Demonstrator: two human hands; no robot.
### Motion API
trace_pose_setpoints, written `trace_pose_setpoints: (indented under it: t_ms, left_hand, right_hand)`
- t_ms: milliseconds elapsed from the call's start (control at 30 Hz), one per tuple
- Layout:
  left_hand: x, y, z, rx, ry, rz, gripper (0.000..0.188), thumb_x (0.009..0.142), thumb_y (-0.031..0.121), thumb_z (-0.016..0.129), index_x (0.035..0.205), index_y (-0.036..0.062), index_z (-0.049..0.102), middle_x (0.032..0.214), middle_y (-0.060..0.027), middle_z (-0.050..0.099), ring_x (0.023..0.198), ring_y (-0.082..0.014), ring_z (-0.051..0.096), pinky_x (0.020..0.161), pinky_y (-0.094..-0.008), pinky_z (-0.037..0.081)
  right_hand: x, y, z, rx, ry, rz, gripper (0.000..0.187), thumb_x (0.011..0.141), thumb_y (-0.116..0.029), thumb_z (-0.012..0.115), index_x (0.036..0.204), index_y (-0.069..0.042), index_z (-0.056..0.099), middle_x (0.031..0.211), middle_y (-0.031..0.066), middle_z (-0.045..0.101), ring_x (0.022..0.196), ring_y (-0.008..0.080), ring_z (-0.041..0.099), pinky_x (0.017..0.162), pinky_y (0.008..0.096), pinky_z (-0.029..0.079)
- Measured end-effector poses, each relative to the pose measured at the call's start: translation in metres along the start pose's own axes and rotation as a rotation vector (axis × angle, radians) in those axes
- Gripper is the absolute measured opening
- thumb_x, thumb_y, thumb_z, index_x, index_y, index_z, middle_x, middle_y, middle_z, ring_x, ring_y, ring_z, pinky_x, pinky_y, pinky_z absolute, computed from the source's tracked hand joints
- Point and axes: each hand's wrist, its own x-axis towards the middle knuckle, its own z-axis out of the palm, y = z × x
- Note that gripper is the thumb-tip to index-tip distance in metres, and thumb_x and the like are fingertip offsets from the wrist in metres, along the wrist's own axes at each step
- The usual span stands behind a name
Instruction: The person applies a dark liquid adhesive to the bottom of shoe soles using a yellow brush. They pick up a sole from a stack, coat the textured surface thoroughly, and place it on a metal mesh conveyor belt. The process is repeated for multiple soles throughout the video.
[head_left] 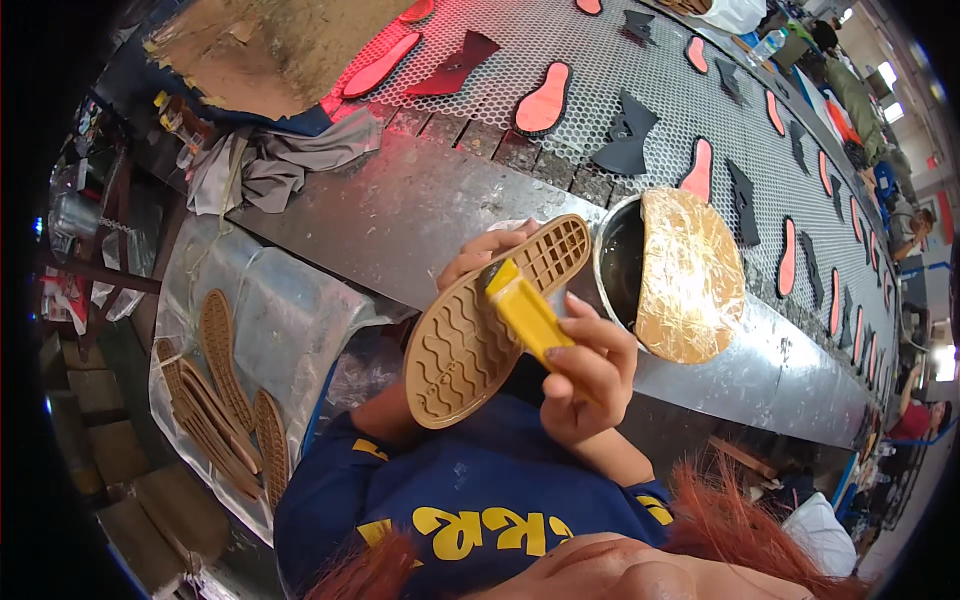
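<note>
Tilted up in front of my chest is a tan shoe sole [455, 370], its wavy and gridded tread facing the view. My left hand [482, 252] grips it from behind at the upper left edge; some of those fingers are hidden. In my right hand [592, 378] is a flat yellow-handled tool [528, 312] with a dark, brush-like end. That end overlaps the sole near its left edge; whether it touches cannot be told. Just right of the sole stands a round pot [603, 262], dark inside, partly covered by a tape-wrapped lid [690, 275].
Beyond the metal ledge [400, 200], a mesh conveyor [480, 90] carries pink insoles [545, 98] and black cut pieces [627, 135]. More tan soles [215, 425] lie on a plastic-covered surface [270, 290] at left. A grey cloth [290, 160] drapes over the ledge. People sit far right.
</note>
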Motion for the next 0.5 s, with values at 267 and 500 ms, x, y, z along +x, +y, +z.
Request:
trace_pose_setpoints:
  t_ms: [267,500]
  left_hand:
    - [0.018,0.017,0.001,-0.153,0.236,-0.613,0.038,0.082,0.016,0.068,0.115,0.0046,0.052,0.116,-0.0129,0.056,0.114,-0.0231,0.052,0.098,-0.0315,0.042]
    - [0.0,0.007,0.001,-0.159,0.092,-0.244,0.046,0.083,0.014,0.066,0.123,0.0086,0.044,0.122,-0.0122,0.047,0.114,-0.0244,0.05,0.095,-0.0333,0.046]
  right_hand:
    - [0.01,-0.01,0.001,0.063,-0.105,-0.079,0.036,0.082,-0.034,0.067,0.095,-0.001,0.059,0.101,0.0185,0.052,0.099,0.0373,0.058,0.092,0.05,0.048]
    - [0.016,-0.021,0.004,-0.007,-0.242,-0.154,0.039,0.092,-0.039,0.054,0.099,0.0,0.053,0.104,0.0206,0.047,0.104,0.0377,0.055,0.094,0.0489,0.048]
